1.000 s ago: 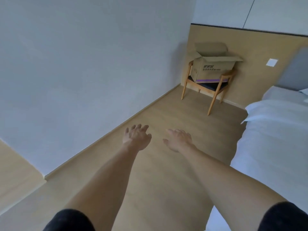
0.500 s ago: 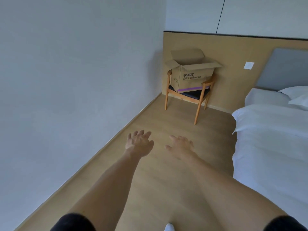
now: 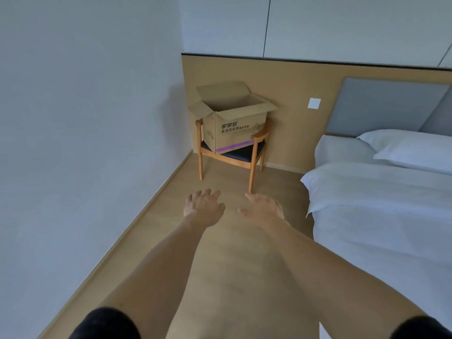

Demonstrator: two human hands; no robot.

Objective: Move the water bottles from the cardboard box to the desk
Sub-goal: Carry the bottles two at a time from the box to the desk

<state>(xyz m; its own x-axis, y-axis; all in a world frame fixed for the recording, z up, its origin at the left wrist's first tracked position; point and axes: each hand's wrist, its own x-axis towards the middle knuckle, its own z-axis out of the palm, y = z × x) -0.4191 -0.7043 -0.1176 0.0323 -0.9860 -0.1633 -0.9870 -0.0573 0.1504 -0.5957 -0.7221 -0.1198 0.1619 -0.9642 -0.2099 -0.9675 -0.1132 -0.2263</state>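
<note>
A brown cardboard box (image 3: 232, 128) with its flaps open stands on a wooden chair (image 3: 255, 152) in the far corner of the room. Its inside is hidden from here, so no water bottles show. Both my arms stretch forward over the wooden floor. My left hand (image 3: 204, 207) is open with fingers spread and holds nothing. My right hand (image 3: 263, 209) is open too, fingers relaxed, empty. Both hands hang well short of the chair and box. No desk is in view.
A white wall (image 3: 85, 143) runs along the left. A bed (image 3: 381, 216) with white sheets and a pillow (image 3: 413, 150) fills the right side. The floor strip (image 3: 232, 265) between wall and bed leads to the chair.
The view has swung right and come closer to the chair and box, which now look larger and more central. More of the bed shows. Both hands stay open and empty.
</note>
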